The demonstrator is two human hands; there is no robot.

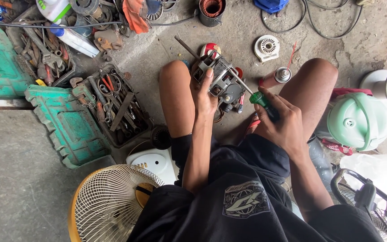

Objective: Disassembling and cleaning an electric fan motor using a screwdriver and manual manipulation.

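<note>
Toolbox [75,127]: green, lid open, tools in tray, far left.
Bottle [75,40]: white, lying top left.
Fan guard [113,201]: cream wire, lower left.
Left hand [204,96]: fingers closed around grey motor [222,80], between the knees.
Right hand [281,123]: gripping green-handled screwdriver [258,98], shaft touching motor.
Spray can [276,77]: just beyond motor.
Housing [358,121]: pale green, right.

A grey metal fan motor [220,80]; a screwdriver with a translucent green handle [261,99]; a teal plastic toolbox [68,125]; a cream wire fan guard with orange rim [108,204]; a mint-green round housing [359,121].
</note>
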